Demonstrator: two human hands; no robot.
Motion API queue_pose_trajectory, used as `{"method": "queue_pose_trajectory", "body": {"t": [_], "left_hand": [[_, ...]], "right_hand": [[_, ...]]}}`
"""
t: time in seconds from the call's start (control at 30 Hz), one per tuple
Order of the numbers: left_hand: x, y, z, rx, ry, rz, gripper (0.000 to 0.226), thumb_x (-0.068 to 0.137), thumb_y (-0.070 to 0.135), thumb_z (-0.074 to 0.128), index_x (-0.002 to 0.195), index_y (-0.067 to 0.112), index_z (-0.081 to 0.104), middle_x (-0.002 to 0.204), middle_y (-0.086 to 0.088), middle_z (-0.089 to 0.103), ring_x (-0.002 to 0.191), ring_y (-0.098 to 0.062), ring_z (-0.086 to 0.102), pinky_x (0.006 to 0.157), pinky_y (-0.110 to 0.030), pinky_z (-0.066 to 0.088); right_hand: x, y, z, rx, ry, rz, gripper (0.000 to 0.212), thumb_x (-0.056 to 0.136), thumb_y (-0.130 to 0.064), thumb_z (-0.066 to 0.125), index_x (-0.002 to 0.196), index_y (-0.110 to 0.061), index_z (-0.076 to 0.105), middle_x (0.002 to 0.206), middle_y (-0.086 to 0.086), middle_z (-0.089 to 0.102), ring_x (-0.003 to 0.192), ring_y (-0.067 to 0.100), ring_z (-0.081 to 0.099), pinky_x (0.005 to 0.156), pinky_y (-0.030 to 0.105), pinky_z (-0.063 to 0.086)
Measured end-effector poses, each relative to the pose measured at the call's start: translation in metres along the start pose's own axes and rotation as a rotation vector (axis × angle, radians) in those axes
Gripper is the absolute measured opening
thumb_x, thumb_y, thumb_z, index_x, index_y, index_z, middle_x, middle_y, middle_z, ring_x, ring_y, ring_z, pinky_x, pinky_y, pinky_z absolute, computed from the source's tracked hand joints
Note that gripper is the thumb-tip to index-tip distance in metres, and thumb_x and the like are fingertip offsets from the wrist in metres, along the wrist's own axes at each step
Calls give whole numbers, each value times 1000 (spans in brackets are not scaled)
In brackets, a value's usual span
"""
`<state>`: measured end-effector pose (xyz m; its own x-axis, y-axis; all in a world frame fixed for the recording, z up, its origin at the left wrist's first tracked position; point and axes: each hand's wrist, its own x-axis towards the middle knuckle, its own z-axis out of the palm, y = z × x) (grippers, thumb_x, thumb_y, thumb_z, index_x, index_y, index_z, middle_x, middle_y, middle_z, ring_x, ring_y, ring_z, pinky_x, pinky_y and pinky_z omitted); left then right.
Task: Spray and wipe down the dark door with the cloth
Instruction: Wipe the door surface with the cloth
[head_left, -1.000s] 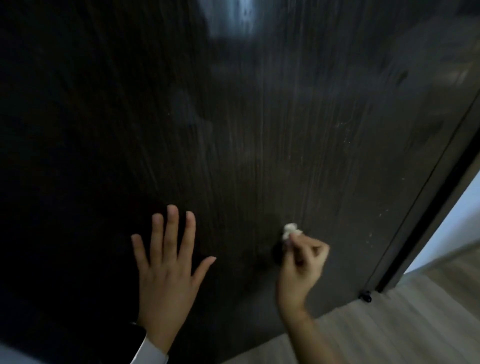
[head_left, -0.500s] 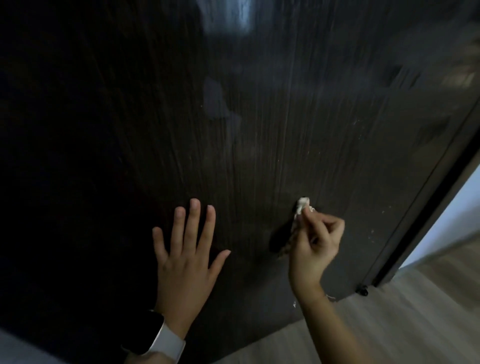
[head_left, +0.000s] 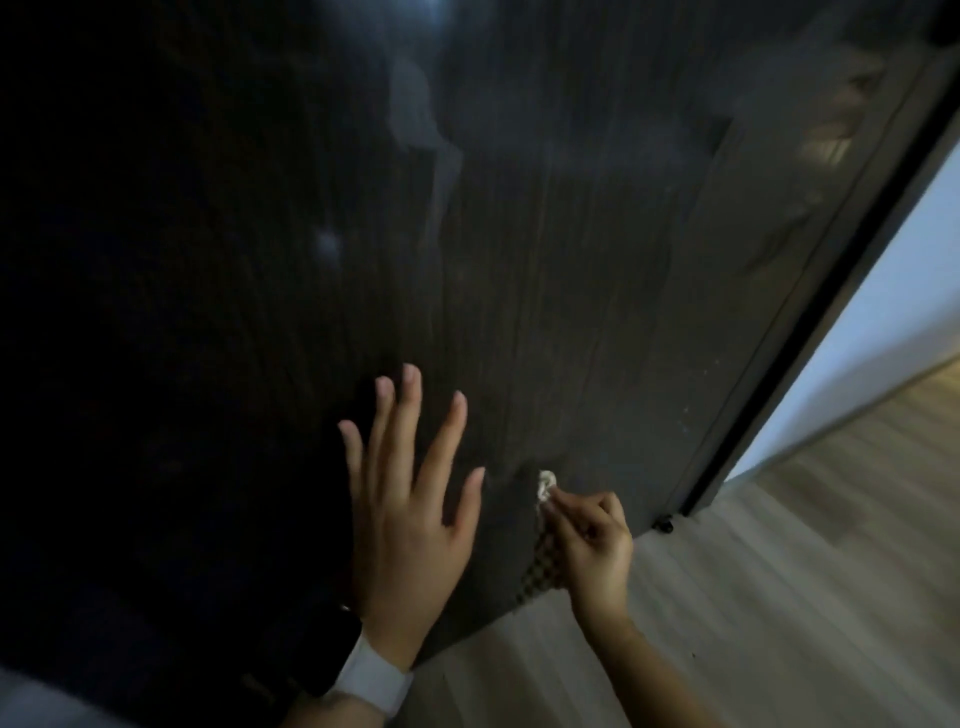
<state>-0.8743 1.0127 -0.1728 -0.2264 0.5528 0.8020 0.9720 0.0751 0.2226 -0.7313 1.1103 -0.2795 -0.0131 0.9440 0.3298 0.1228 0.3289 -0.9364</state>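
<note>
Head cam: my left hand (head_left: 410, 514) is flat on the door (head_left: 545, 260), fingers spread, holding nothing. My right hand (head_left: 589, 545) is pinched tight around the cloth (head_left: 545, 486), a pale wad poking out by my fingertips, pressed low on the door near the floor (head_left: 753, 597).
</note>
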Motion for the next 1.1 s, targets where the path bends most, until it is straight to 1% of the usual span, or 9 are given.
{"method": "queue_pose_trajectory", "body": {"t": [0.07,0.27,0.37,0.47,0.6,0.67,0.77,0.93,1.1], "left_hand": [[-17,13,22,-36,-50,31,65,89,28,63,148,21,37,163,-7,18,152,-24,12,124,-43,-1],[-53,12,84,162,-283,175,70,90,34,52,154,25,25,165,-6,11,153,-23,10,124,-44,0],[-56,5,108,309,-327,224,80,88,36,65,155,24,23,166,-3,0,153,-22,1,122,-46,-8],[-59,-3,131,420,-316,202,101,75,47,77,155,25,20,165,0,-9,152,-21,-10,117,-52,-11],[-64,-11,148,601,-239,255,94,84,61,49,158,26,4,165,-3,-14,151,-26,-15,112,-62,-1],[-65,-12,151,659,-218,268,91,85,61,42,158,24,1,164,-5,-16,150,-28,-16,114,-61,-5],[-65,-13,153,681,-200,281,93,91,60,52,158,25,-1,163,-6,-20,150,-30,-19,114,-60,-14],[-65,-14,154,724,-204,277,103,82,60,57,158,25,-3,162,-6,-24,148,-30,-23,114,-60,-14],[-64,-13,155,719,-201,276,108,80,60,61,158,25,-5,162,-6,-25,148,-29,-24,114,-60,-14]], "right_hand": [[-5,25,-18,-12,69,116,31,79,-4,76,88,-33,72,87,4,57,80,5,58,74,11,46],[-14,79,-42,-10,103,299,22,84,-14,72,93,-33,70,95,-3,59,90,10,60,82,30,53],[0,78,-34,67,116,247,16,85,-16,71,96,-27,72,95,-2,60,90,10,59,81,32,55],[29,63,-14,235,125,181,14,83,-11,74,95,-18,74,93,5,61,88,13,61,80,23,53],[53,61,17,345,257,80,12,79,-2,77,82,-12,70,88,13,60,85,13,62,81,22,51],[48,78,27,366,328,63,22,77,6,76,75,-15,66,86,18,58,84,13,61,82,22,50],[30,139,36,338,394,223,29,74,10,76,72,-17,66,84,21,59,81,11,60,78,22,50],[-2,230,41,521,446,828,21,81,5,70,76,-15,67,79,12,65,83,22,59,80,38,46],[8,192,50,507,556,769,21,80,-1,74,77,-21,69,92,17,67,86,20,63,89,41,53]]}}
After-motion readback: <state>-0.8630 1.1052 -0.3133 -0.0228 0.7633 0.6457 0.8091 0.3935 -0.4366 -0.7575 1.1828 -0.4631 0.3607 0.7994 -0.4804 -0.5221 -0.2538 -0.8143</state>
